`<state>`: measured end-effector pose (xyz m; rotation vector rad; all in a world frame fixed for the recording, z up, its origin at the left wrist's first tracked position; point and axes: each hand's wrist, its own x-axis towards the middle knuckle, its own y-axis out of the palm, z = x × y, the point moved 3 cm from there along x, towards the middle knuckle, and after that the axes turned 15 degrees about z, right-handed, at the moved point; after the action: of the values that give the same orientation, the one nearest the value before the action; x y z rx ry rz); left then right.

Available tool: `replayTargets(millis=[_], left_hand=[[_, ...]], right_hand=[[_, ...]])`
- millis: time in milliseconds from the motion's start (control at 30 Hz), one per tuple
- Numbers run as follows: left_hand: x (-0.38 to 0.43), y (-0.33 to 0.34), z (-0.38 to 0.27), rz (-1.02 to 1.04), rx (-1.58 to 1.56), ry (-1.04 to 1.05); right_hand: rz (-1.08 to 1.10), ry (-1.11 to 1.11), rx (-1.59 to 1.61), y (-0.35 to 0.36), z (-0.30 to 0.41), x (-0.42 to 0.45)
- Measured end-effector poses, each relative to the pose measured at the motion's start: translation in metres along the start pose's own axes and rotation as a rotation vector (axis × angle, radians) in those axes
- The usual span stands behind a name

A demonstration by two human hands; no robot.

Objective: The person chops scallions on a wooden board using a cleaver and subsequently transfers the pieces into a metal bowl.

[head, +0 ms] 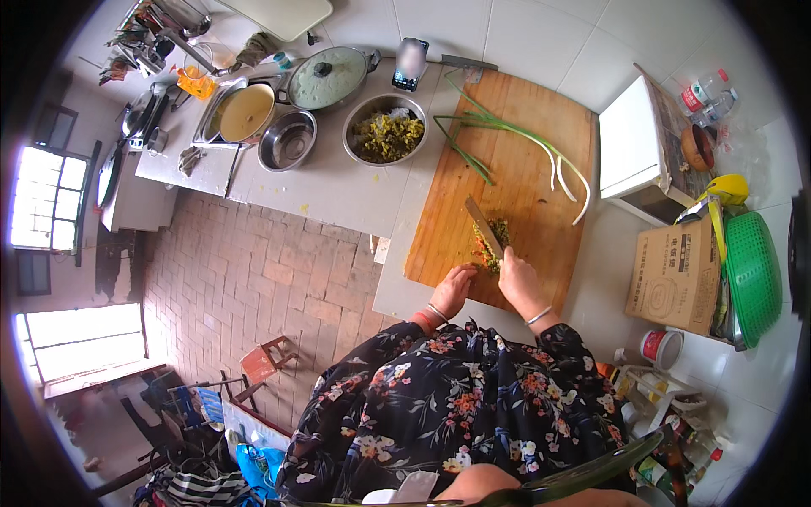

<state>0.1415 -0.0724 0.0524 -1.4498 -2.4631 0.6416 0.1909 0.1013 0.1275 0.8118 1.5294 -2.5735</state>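
Note:
A kitchen knife (484, 227) stands over a small heap of finely chopped green and red vegetables (501, 233) on the wooden cutting board (437, 244). My right hand (521, 284) grips its handle, with the blade pointing away and to the left. Bits of the heap show on both sides of the blade. My left hand (452, 293) rests at the board's near edge, fingertips beside the chopped bits; whether it pinches anything is hidden. Whole green onions (500, 122) lie across the far part of the board.
Left of the board are a steel bowl of yellow and dark chopped food (388, 133), an empty steel bowl (287, 141), a lidded pan (328, 77) and a pot (248, 113). A phone (410, 63) leans on the wall. A cardboard box (673, 274) and green colander (753, 279) stand right.

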Motion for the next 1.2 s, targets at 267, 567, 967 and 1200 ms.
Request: replayTargets(millis=[267, 567, 967, 1200], left_hand=[[0.020, 0.004, -0.010, 0.051, 0.080, 0.128], [0.036, 0.018, -0.066, 0.458, 0.353, 0.395], [0.070, 0.009, -0.050, 0.497, 0.406, 0.268], [0.097, -0.001, -0.027, 0.290, 0.324, 0.149]], right_hand=[[-0.192, -0.062, 0.372, 0.009, -0.064, -0.001], [-0.022, -0.002, 1.484, -0.008, -0.057, -0.021], [0.221, 0.087, 1.570, 0.000, -0.075, -0.054], [0.294, 0.149, 1.602, -0.016, -0.080, -0.107]])
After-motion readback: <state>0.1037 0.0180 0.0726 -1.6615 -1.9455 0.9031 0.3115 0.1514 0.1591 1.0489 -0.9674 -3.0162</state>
